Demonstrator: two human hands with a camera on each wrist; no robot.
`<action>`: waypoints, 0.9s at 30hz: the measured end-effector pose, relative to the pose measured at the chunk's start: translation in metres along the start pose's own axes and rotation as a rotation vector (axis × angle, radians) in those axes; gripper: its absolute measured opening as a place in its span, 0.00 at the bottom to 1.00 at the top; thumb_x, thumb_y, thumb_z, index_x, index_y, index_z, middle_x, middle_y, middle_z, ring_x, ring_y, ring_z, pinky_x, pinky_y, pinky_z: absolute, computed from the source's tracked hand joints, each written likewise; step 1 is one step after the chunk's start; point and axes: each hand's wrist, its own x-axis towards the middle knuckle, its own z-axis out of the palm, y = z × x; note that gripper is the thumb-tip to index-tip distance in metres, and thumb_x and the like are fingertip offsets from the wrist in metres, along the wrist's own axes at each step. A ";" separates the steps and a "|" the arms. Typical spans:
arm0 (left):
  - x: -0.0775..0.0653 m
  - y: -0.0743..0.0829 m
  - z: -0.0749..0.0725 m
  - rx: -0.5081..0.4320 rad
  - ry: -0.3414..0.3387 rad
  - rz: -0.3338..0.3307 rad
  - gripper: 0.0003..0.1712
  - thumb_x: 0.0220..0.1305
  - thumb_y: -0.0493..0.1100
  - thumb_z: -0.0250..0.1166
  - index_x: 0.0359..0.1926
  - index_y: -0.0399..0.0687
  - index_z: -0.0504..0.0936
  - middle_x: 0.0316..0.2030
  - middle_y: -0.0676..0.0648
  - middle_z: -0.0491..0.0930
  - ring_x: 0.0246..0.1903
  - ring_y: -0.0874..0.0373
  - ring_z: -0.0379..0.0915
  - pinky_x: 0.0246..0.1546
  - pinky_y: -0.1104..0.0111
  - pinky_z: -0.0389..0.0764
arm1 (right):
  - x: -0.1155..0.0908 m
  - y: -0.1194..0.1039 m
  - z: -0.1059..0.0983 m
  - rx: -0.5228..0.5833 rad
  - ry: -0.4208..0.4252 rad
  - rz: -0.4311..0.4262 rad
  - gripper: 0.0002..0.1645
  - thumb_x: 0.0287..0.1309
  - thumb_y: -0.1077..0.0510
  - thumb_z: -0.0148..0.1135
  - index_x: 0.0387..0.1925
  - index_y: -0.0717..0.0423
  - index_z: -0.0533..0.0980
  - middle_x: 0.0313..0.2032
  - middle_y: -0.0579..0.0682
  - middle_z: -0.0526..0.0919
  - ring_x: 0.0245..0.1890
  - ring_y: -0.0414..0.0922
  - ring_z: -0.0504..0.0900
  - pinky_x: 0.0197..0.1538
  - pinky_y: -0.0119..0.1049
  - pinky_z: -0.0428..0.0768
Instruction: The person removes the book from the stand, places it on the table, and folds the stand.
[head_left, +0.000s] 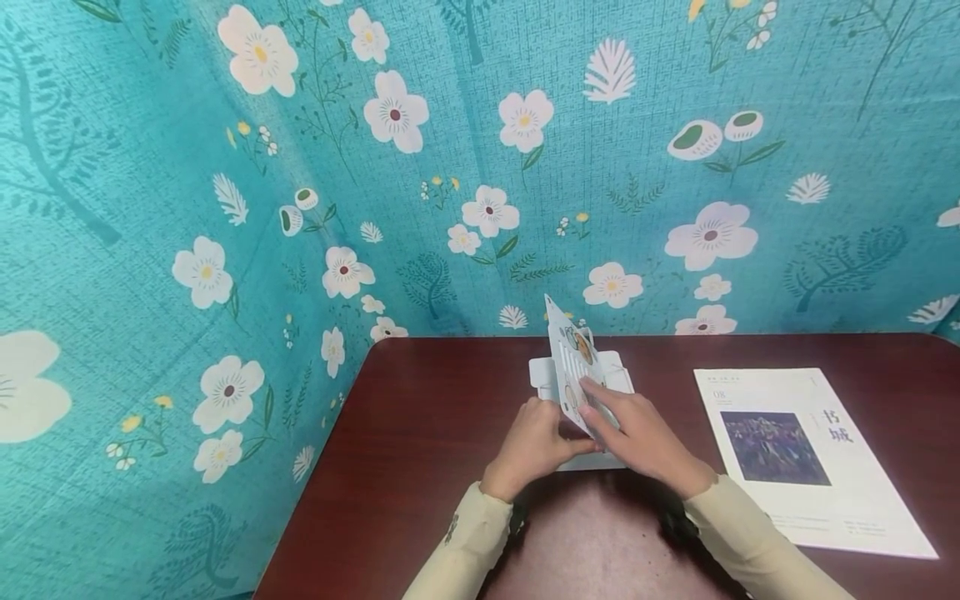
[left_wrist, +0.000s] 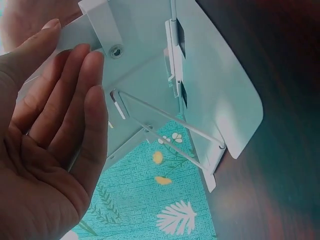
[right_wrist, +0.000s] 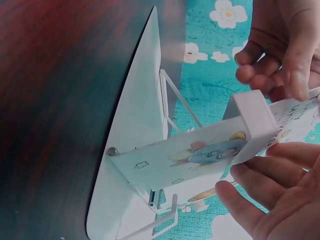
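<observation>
Between the two hands, a white folding book stand rests on the table, its panel with coloured cartoon prints tilted up from a flat base plate. Thin wire supports join panel and base. My left hand is at the panel's near left edge, its fingers loosely bent behind the panel and its thumb over the edge. From the right, my right hand reaches to the printed face; its outstretched fingers touch the panel beside a white bent lip.
To the right, a white booklet with a dark picture lies on the dark red table. Behind and to the left hangs a teal flowered cloth, close to the table's far edge.
</observation>
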 end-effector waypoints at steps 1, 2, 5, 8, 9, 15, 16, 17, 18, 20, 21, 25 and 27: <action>0.000 0.000 0.000 0.000 0.000 0.001 0.44 0.55 0.50 0.82 0.70 0.46 0.76 0.60 0.48 0.86 0.45 0.71 0.84 0.39 0.85 0.79 | -0.001 -0.001 0.000 -0.002 -0.001 0.005 0.30 0.77 0.49 0.56 0.69 0.65 0.74 0.48 0.60 0.91 0.41 0.46 0.88 0.48 0.49 0.85; 0.000 0.000 0.000 0.003 0.002 0.004 0.44 0.55 0.50 0.82 0.70 0.46 0.75 0.62 0.47 0.85 0.46 0.70 0.84 0.40 0.85 0.79 | -0.002 -0.002 -0.001 0.001 -0.005 0.013 0.31 0.76 0.48 0.57 0.69 0.64 0.74 0.42 0.57 0.92 0.38 0.45 0.89 0.48 0.49 0.85; 0.000 0.000 0.000 0.021 0.007 0.006 0.39 0.57 0.49 0.81 0.67 0.45 0.79 0.58 0.47 0.87 0.43 0.71 0.84 0.37 0.85 0.78 | -0.005 -0.004 -0.002 0.001 0.001 0.018 0.34 0.71 0.45 0.63 0.69 0.63 0.75 0.40 0.56 0.92 0.36 0.43 0.88 0.46 0.48 0.84; 0.001 0.000 -0.001 0.070 0.015 0.000 0.27 0.58 0.47 0.80 0.57 0.43 0.87 0.46 0.48 0.92 0.30 0.74 0.80 0.28 0.86 0.74 | -0.007 -0.004 0.000 -0.008 0.020 0.004 0.40 0.64 0.42 0.71 0.68 0.62 0.75 0.49 0.62 0.90 0.39 0.45 0.88 0.44 0.46 0.84; 0.001 0.000 -0.001 0.085 0.014 0.000 0.24 0.58 0.46 0.79 0.54 0.43 0.88 0.42 0.49 0.92 0.28 0.74 0.78 0.27 0.86 0.72 | -0.008 -0.003 0.001 -0.017 0.033 -0.007 0.41 0.61 0.42 0.73 0.68 0.62 0.75 0.53 0.63 0.89 0.42 0.46 0.88 0.44 0.47 0.85; 0.003 -0.007 -0.005 0.127 -0.037 -0.020 0.16 0.57 0.47 0.79 0.46 0.48 0.92 0.37 0.53 0.93 0.32 0.73 0.84 0.30 0.84 0.75 | -0.008 -0.002 0.004 -0.028 0.074 -0.032 0.42 0.57 0.44 0.77 0.66 0.64 0.77 0.50 0.65 0.89 0.35 0.43 0.86 0.39 0.43 0.84; 0.004 -0.009 -0.006 0.132 -0.037 -0.037 0.13 0.58 0.46 0.79 0.44 0.50 0.93 0.36 0.54 0.93 0.32 0.71 0.85 0.30 0.83 0.76 | -0.008 -0.002 0.004 -0.033 0.079 -0.031 0.41 0.57 0.44 0.77 0.65 0.64 0.77 0.49 0.65 0.90 0.35 0.43 0.86 0.38 0.42 0.84; 0.004 -0.011 -0.007 0.142 -0.031 -0.056 0.11 0.58 0.46 0.78 0.43 0.51 0.93 0.35 0.54 0.92 0.33 0.70 0.86 0.31 0.81 0.77 | -0.008 -0.001 0.003 -0.039 0.083 -0.034 0.41 0.57 0.44 0.77 0.65 0.63 0.78 0.48 0.64 0.90 0.34 0.43 0.87 0.37 0.41 0.84; 0.005 -0.014 -0.008 0.151 -0.019 -0.079 0.09 0.59 0.45 0.78 0.41 0.52 0.93 0.34 0.55 0.92 0.34 0.68 0.87 0.31 0.80 0.78 | -0.008 -0.001 0.003 -0.050 0.087 -0.034 0.40 0.57 0.44 0.77 0.64 0.63 0.79 0.47 0.64 0.90 0.33 0.42 0.87 0.36 0.40 0.83; 0.008 -0.019 -0.008 0.164 0.016 -0.124 0.08 0.60 0.43 0.76 0.41 0.53 0.92 0.35 0.54 0.92 0.35 0.65 0.89 0.32 0.76 0.81 | -0.008 -0.001 0.002 -0.071 0.091 -0.036 0.39 0.56 0.44 0.78 0.63 0.62 0.80 0.44 0.63 0.91 0.31 0.42 0.87 0.34 0.37 0.82; 0.009 -0.022 -0.008 0.172 0.034 -0.142 0.07 0.60 0.43 0.76 0.41 0.53 0.92 0.36 0.53 0.92 0.36 0.63 0.89 0.33 0.74 0.82 | -0.008 -0.002 0.001 -0.077 0.092 -0.035 0.39 0.55 0.44 0.78 0.62 0.62 0.80 0.41 0.62 0.92 0.29 0.41 0.86 0.33 0.36 0.81; 0.016 -0.033 0.000 0.215 0.071 -0.183 0.09 0.60 0.43 0.75 0.43 0.52 0.92 0.37 0.52 0.93 0.37 0.59 0.90 0.33 0.70 0.84 | -0.009 -0.005 -0.001 -0.086 0.100 -0.046 0.36 0.54 0.44 0.79 0.60 0.60 0.83 0.34 0.60 0.92 0.24 0.39 0.84 0.29 0.32 0.77; 0.019 -0.036 0.004 0.232 0.071 -0.197 0.09 0.60 0.43 0.75 0.42 0.52 0.92 0.37 0.52 0.93 0.37 0.59 0.90 0.30 0.71 0.83 | -0.009 -0.007 -0.002 -0.090 0.110 -0.056 0.34 0.54 0.45 0.79 0.57 0.60 0.84 0.33 0.60 0.92 0.23 0.37 0.82 0.29 0.30 0.76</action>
